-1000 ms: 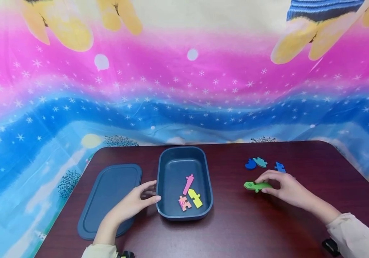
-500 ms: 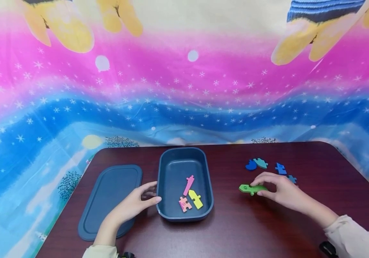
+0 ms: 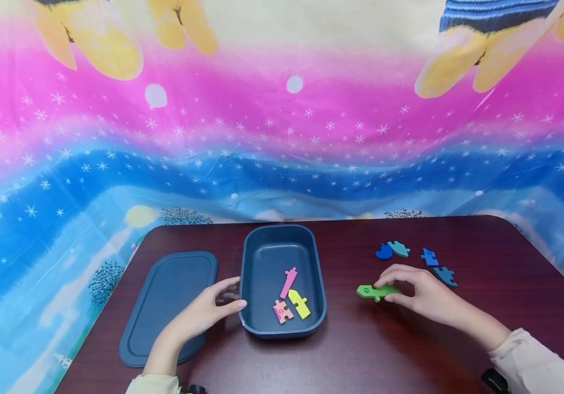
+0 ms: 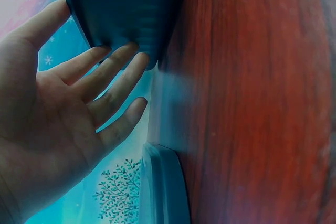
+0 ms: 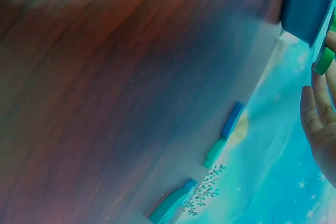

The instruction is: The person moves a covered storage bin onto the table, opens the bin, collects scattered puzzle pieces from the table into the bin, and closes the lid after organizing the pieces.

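Right hand (image 3: 426,295): pinches the green piece (image 3: 375,291) just right of the blue box (image 3: 282,328).
Left hand (image 3: 203,312): fingers spread straight, touching the box's left wall.
Inside box: pink and yellow pieces (image 3: 291,301).
Lid (image 3: 163,306): left of box.

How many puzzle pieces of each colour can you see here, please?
Pink: 2, in the box
Yellow: 1, in the box
Green: 1, pinched by the right hand
Blue: 3, on the table
Teal: 1, on the table
Total: 8
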The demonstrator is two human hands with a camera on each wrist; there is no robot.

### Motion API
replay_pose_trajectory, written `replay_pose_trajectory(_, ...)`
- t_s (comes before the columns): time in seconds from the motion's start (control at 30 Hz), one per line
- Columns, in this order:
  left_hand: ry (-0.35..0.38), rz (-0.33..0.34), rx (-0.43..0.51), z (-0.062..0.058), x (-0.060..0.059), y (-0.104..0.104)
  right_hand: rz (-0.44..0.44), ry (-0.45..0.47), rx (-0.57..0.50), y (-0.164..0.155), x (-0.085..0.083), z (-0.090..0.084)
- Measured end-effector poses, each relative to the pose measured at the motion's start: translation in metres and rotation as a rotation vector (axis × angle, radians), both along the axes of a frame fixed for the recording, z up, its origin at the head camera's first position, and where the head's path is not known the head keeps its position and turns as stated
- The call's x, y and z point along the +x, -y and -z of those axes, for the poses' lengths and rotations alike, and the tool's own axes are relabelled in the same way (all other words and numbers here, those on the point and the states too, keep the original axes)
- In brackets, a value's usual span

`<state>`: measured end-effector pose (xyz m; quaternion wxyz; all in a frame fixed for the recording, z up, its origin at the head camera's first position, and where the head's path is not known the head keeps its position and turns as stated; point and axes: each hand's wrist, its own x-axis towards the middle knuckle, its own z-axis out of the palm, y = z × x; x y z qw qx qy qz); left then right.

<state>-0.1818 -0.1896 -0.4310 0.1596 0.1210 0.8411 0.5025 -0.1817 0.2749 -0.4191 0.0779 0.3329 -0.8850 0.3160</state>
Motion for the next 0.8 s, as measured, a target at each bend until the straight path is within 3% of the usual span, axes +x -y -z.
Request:
replay_pose_trajectory(0.47, 0.006, 0.001, -0.006, -0.001, 0.000, 0.000, -0.090, -0.012, -0.085, 0.020, -0.002, -0.010)
replay_pose_trajectory(0.8, 0.011, 0.010, 0.007, -0.001, 0.000, 0.001, -0.077, 0.009, -0.083, 0.034, -0.007, -0.017)
